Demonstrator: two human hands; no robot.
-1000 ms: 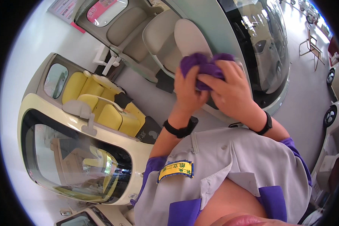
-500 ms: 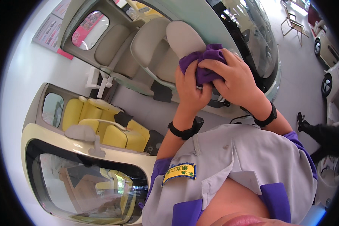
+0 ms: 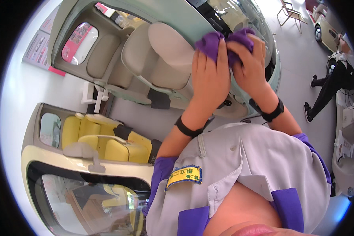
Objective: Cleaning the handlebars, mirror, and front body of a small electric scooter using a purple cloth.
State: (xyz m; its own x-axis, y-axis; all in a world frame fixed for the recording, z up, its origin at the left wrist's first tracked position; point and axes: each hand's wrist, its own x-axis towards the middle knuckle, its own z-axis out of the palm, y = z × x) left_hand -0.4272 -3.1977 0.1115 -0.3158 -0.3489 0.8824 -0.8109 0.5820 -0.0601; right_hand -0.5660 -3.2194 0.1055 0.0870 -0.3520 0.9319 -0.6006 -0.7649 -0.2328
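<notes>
A bunched purple cloth (image 3: pixel 212 45) is in both my hands, in front of the pale green car's windscreen (image 3: pixel 240 17). My left hand (image 3: pixel 211 76) grips its left part, with long fingers lying along the fabric. With curled fingers, my right hand (image 3: pixel 249 67) holds the right part, which bulges above the knuckles. Just left of the cloth is the car's light grey oval side mirror (image 3: pixel 171 45). Whether the cloth touches the car I cannot tell.
The green car's open side shows beige seats (image 3: pixel 133 59). At lower left stands a cream vehicle (image 3: pixel 118 170) with yellow seats (image 3: pixel 118 147). A person in black trousers (image 3: pixel 326 92) walks on the right. Farther back are a folding chair (image 3: pixel 293 15) and another car (image 3: pixel 324 37).
Both hands have moved up and away from my body with the cloth, toward the windscreen. My left fingers have straightened. The person on the right shows more fully, and the view has shifted slightly.
</notes>
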